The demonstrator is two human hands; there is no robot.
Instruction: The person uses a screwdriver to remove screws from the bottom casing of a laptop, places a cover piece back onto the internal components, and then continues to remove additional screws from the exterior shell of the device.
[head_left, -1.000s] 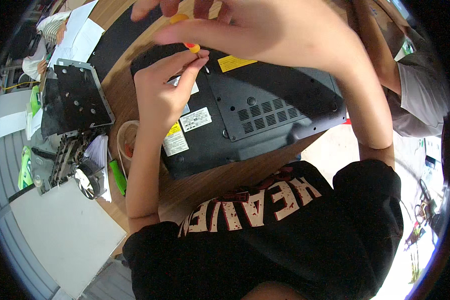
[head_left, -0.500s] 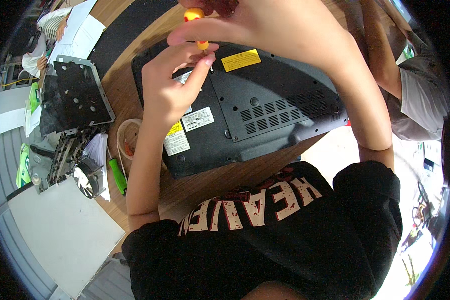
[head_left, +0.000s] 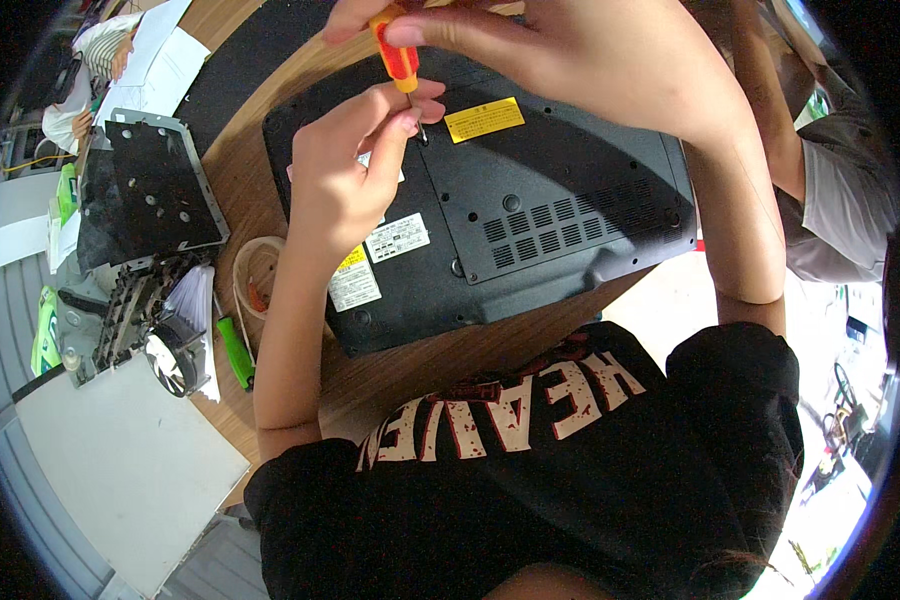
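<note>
A black laptop (head_left: 560, 170) lies bottom side up on the wooden table, with vent slots, screw holes and several stickers showing. My right hand (head_left: 530, 50) grips the red and yellow handle of a screwdriver (head_left: 398, 62), thumb pressed against it. The shaft points down at a screw hole near the laptop's middle, left of a yellow label (head_left: 484, 120). My left hand (head_left: 355, 150) pinches the shaft close to its tip with thumb and fingers, above the laptop's left part. Whether a screw sits at the tip is too small to tell.
Left of the laptop lie a black metal panel (head_left: 150, 185), a fan (head_left: 173, 360), a green-handled tool (head_left: 235, 352) and a coiled pale strap (head_left: 257, 275). White papers (head_left: 160, 60) are at the far left. Another person's arm and grey sleeve (head_left: 840, 190) are close on the right.
My right hand has shifted slightly, its thumb now on the screwdriver handle, more of which shows. My left hand has moved a little right along with the shaft.
</note>
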